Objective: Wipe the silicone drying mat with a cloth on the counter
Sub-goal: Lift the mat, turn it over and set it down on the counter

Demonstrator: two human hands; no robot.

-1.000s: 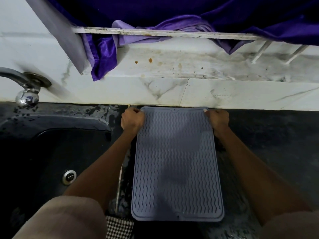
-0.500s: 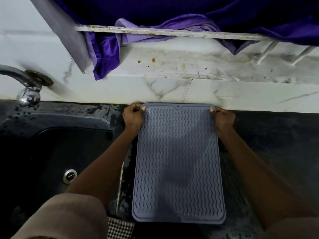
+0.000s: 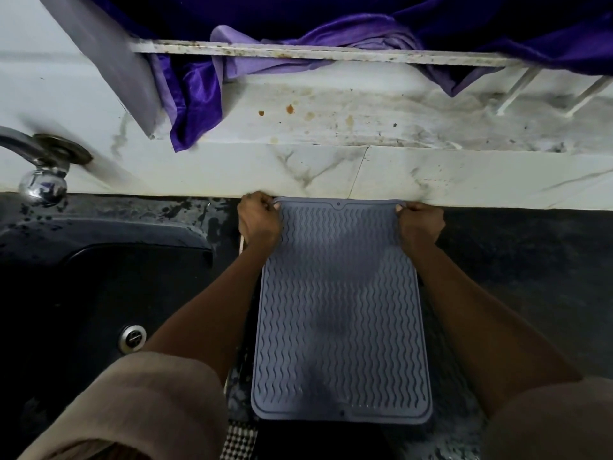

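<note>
Nearest the camera, two beige sleeves frame the bottom of the view, with a strip of black-and-white checked fabric between them, possibly a cloth, though too little shows to be sure. Just beyond, the grey silicone drying mat lies flat and lengthwise on the dark table, its near edge at the table's front and its far edge up against the white marble wall. To the left of the mat is a black sink with a round metal drain. At the mat's far corners, the left hand pinches the left corner with curled fingers and the right hand grips the right one likewise. Farther back, a chrome tap juts from the wall at left, and purple cloth hangs over a stained white rack.
</note>
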